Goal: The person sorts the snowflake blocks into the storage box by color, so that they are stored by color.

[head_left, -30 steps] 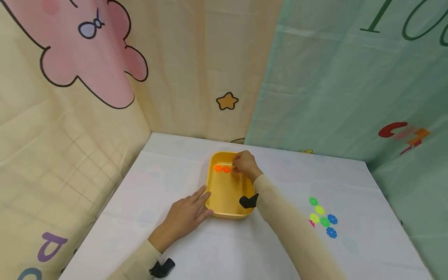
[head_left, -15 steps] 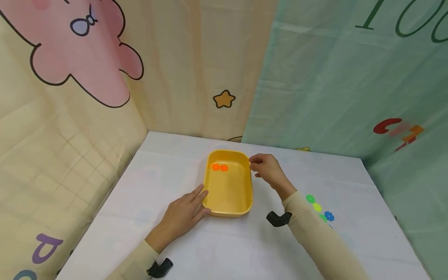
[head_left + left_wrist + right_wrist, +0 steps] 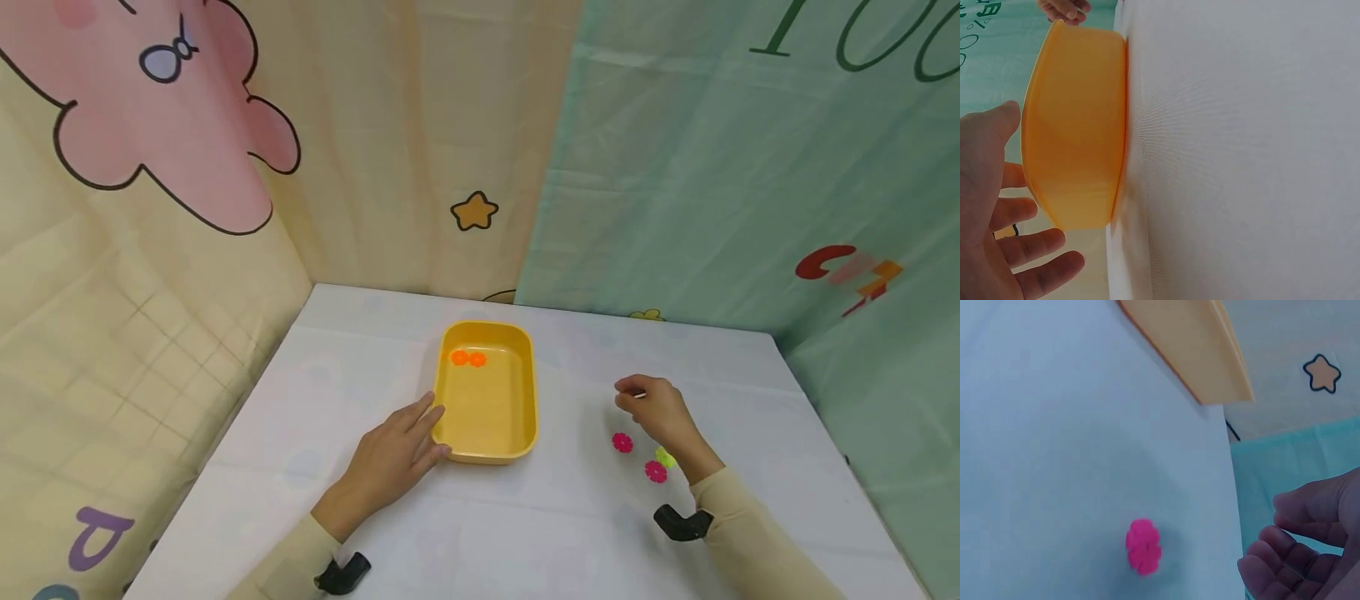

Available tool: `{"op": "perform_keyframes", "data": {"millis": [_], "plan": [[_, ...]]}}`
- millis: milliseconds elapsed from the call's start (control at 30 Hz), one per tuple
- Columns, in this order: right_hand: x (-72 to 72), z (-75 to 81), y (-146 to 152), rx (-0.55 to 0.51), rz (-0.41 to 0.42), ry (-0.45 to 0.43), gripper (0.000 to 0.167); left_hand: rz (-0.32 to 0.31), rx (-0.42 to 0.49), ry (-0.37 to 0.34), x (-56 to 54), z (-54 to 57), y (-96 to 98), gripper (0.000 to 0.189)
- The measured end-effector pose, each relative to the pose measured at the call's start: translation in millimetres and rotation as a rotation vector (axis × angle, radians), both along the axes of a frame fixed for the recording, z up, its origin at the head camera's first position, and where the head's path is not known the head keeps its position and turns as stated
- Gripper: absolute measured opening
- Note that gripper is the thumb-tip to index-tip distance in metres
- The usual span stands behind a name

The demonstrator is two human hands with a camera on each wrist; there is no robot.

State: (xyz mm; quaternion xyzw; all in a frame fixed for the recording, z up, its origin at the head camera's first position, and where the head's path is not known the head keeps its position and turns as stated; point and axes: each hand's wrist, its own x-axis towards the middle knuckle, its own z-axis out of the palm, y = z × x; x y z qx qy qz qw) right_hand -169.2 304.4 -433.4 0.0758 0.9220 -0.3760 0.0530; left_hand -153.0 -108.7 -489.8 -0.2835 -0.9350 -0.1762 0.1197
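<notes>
A yellow rectangular tray (image 3: 487,408) sits on the white table, with two orange flower-shaped discs (image 3: 468,358) side by side near its far end. My left hand (image 3: 393,462) touches the tray's near-left rim, its fingers spread and relaxed; the left wrist view shows them along the tray's edge (image 3: 1072,131). To the tray's right, my right hand (image 3: 660,412) is over the table with fingers loosely bent and no piece visible between them. Close below it lie two pink flower discs (image 3: 622,442) and a yellow disc (image 3: 666,457), partly covered by the wrist.
The white table (image 3: 360,333) reaches the printed curtains at the back and sides. A beige sleeve (image 3: 757,533) covers part of the table's right side. A black camera mount sits on each wrist (image 3: 682,523).
My right hand has left the tray and moved right and nearer to the loose discs, uncovering the pink ones and covering others. My left hand stays at the tray rim.
</notes>
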Motion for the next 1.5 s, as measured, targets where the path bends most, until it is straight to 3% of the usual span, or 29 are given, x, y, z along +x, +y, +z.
{"op": "perform_keyframes", "data": {"millis": [300, 700, 1067, 1500], "plan": [[35.3, -12.6, 48, 0.146, -0.046, 0.043, 0.034, 0.001, 0.006, -0.019, -1.1, 0.8, 3.9, 0.067], [63.7, -18.2, 87, 0.182, -0.146, 0.001, 0.041, 0.009, 0.004, -0.047, -2.4, -1.9, 6.7, 0.068], [66.7, -38.9, 111, 0.228, -0.154, -0.075, 0.041, 0.014, 0.005, -0.038, -2.3, -3.3, 6.0, 0.068], [61.1, -45.4, 115, 0.374, 0.005, -0.048, 0.039, 0.016, 0.005, -0.058, -2.8, -4.1, 5.3, 0.069]]}}
